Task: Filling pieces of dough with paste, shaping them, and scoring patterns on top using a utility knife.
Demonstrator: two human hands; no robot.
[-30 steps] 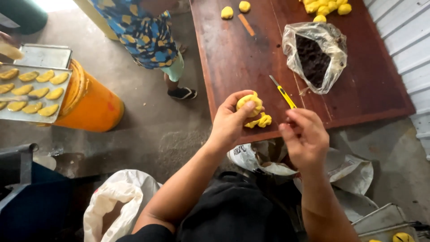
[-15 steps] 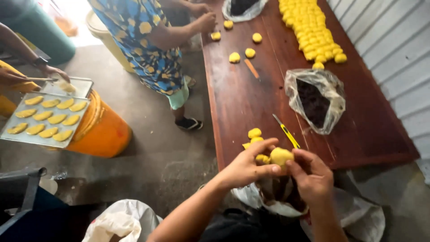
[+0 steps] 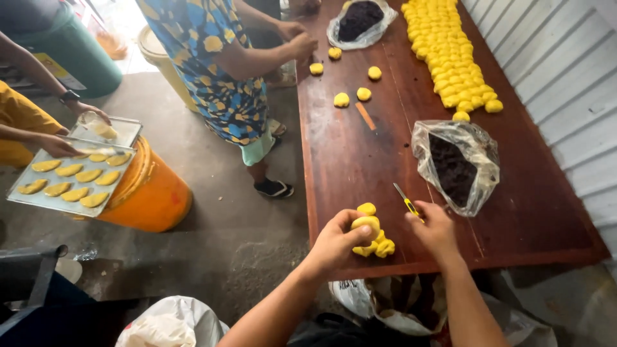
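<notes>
My left hand (image 3: 335, 243) is shut on a yellow dough ball (image 3: 366, 226), held just above a small pile of yellow dough pieces (image 3: 379, 246) at the near edge of the dark wooden table (image 3: 340, 160). My right hand (image 3: 436, 230) hovers to the right of the ball, fingers curled, with its fingertips at the near end of a yellow-handled knife (image 3: 405, 201) lying on the table. Whether it grips the knife I cannot tell. A clear bag of dark filling (image 3: 455, 168) lies open just beyond my right hand.
Rows of yellow dough balls (image 3: 448, 54) line the far right. Loose balls (image 3: 341, 99) and a wooden stick (image 3: 365, 116) lie mid-table. A person in a patterned shirt (image 3: 215, 61) works at the left edge. An orange bucket (image 3: 154, 196) carries a tray of shaped pastries (image 3: 67, 178).
My right hand has let go of the dough ball and moved right to the knife. The left hand keeps the ball. The view has tilted up, showing more of the table.
</notes>
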